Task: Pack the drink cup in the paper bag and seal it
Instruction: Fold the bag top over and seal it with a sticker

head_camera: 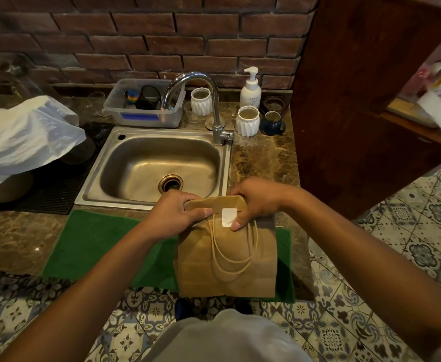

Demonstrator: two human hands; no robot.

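Note:
A brown paper bag (195, 262) stands upright on a green mat (96, 244) at the counter's front edge. Its top is folded over toward me, and its twine handles hang down the front. A white sticker (228, 217) lies across the edge of the folded flap. My left hand (177, 212) grips the flap's left corner. My right hand (256, 199) holds the right corner, with its thumb pressing beside the sticker. The drink cup is hidden from view.
A steel sink (159, 165) with a chrome tap (214, 100) lies just behind the bag. Behind it stand a plastic tub (146, 116), white ribbed cups (247, 121), a blue mug (273, 124) and a soap pump (250, 92). A white plastic bag (23, 137) lies at left, a wooden cabinet (357, 100) at right.

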